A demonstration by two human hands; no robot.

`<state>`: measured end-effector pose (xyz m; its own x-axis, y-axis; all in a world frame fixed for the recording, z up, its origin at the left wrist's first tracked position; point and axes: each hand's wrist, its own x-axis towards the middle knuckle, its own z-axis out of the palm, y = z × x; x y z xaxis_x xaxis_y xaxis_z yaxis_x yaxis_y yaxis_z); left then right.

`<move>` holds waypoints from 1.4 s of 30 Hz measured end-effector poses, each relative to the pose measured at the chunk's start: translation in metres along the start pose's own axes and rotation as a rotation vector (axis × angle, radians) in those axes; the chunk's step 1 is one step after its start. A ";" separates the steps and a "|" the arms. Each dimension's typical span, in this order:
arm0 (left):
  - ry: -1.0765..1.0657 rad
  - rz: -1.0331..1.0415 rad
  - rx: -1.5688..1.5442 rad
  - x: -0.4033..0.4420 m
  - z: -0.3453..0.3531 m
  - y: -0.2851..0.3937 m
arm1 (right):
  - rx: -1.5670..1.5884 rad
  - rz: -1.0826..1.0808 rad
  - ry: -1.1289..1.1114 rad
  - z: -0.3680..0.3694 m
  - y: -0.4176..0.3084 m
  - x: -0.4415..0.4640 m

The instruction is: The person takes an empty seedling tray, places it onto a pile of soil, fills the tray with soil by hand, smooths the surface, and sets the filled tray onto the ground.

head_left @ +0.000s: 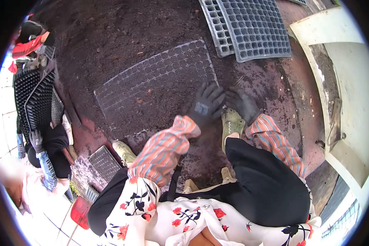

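A seedling tray [158, 67] lies on the ground, its cells filled with dark soil and its near part largely buried. My left hand [206, 104], in a dark grey glove, rests at the tray's right end with its fingers stretched out. Just to the right is my right hand [242, 104], gloved as well, its fingers bent loosely toward the left above my green shoe [232, 126]. I see nothing held in either hand. Loose dark soil [110, 28] surrounds the tray.
Vacant seedling trays [260, 30] overlap at the upper right. A pale curved panel [352, 82] stands on the right. At the left, a co-worker's gloved hand [37, 141] touches stacked black trays [39, 94]. Another tray [104, 164] lies near my left shoe [124, 151].
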<state>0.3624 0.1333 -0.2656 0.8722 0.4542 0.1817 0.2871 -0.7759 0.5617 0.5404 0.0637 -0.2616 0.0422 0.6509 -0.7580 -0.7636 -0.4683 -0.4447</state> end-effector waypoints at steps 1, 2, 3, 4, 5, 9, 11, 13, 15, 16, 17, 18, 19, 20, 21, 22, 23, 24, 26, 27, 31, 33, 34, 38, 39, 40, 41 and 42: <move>0.026 -0.034 -0.029 -0.011 0.004 0.005 | -0.005 -0.004 -0.017 0.001 -0.002 0.002; 0.032 -0.036 -0.016 -0.026 0.004 0.008 | -0.036 0.008 -0.009 0.001 -0.004 0.002; 0.024 -0.011 0.009 -0.044 0.001 0.009 | -0.065 0.021 0.002 0.001 -0.003 0.000; 0.019 0.018 0.036 -0.060 -0.004 0.008 | -0.068 0.015 -0.009 0.003 -0.005 0.000; 0.011 0.003 0.032 -0.077 -0.010 0.010 | -0.099 0.015 0.011 0.004 -0.005 -0.001; -0.131 -0.153 0.006 -0.135 -0.032 0.023 | -0.273 -0.181 0.025 -0.012 0.012 0.021; -0.069 -0.165 0.026 -0.126 -0.036 0.023 | -0.399 -0.172 0.048 -0.004 0.006 0.019; 0.089 -0.186 0.013 -0.082 -0.041 0.036 | -0.517 -0.137 0.080 -0.009 0.015 0.020; 0.166 -0.155 0.003 -0.031 -0.025 0.043 | -0.508 -0.138 0.018 -0.023 0.030 0.036; 0.188 -0.168 -0.040 -0.004 -0.014 0.045 | -0.478 -0.133 0.015 -0.013 0.027 0.024; 0.205 -0.187 -0.085 0.010 0.001 0.044 | -0.464 -0.114 0.003 -0.014 0.024 0.019; 0.188 -0.203 -0.078 0.014 0.007 0.044 | -0.797 -0.410 -0.156 -0.024 0.018 0.016; 0.170 -0.244 -0.055 0.018 0.012 0.041 | -1.125 -0.726 -0.319 -0.025 0.014 0.015; 0.157 -0.282 -0.036 0.018 0.013 0.037 | -1.121 -0.722 -0.328 -0.016 0.015 0.010; 0.163 -0.291 -0.034 0.010 0.008 0.029 | -0.748 -0.363 -0.161 -0.008 0.017 0.002; 0.041 -0.340 0.035 -0.003 -0.002 0.018 | -0.372 -0.010 0.006 0.000 0.015 -0.003; -0.084 -0.389 0.101 -0.020 -0.010 0.009 | -0.381 -0.003 0.003 0.009 0.011 -0.007; -0.027 -0.473 0.007 -0.041 -0.011 -0.005 | -0.461 0.016 0.056 0.017 0.007 -0.011; 0.128 -0.583 -0.084 -0.093 -0.012 -0.040 | -0.509 0.019 0.080 0.025 0.008 -0.011; 0.167 -0.683 -0.093 -0.121 -0.017 -0.055 | -0.523 0.022 0.068 0.022 0.010 -0.006; 0.024 -0.868 0.666 -0.166 -0.123 -0.064 | -0.620 -0.044 0.103 0.009 0.026 0.004; 0.154 -0.919 0.726 -0.190 -0.149 -0.085 | -0.789 -0.116 0.052 0.002 0.029 0.006; 0.168 -0.961 0.697 -0.198 -0.165 -0.098 | -0.793 -0.117 0.062 0.003 0.029 0.006; 0.416 -1.142 0.668 -0.260 -0.147 -0.187 | -0.838 -0.152 0.035 0.001 0.027 0.006; 0.573 -1.090 0.461 -0.258 -0.147 -0.198 | -0.819 -0.136 0.012 0.000 0.028 0.007; 0.457 -1.031 0.434 -0.241 -0.148 -0.197 | -0.814 -0.137 0.019 0.000 0.027 0.006; 0.453 -1.025 0.433 -0.224 -0.139 -0.195 | -0.816 -0.142 0.013 0.001 0.027 0.005; 0.408 -1.006 0.598 -0.206 -0.127 -0.191 | -0.819 -0.147 0.006 0.002 0.027 0.005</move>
<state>0.0773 0.2435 -0.3080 0.0031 0.9834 0.1815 0.9866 -0.0326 0.1599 0.5189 0.0555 -0.2765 0.1097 0.7374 -0.6665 -0.0392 -0.6668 -0.7442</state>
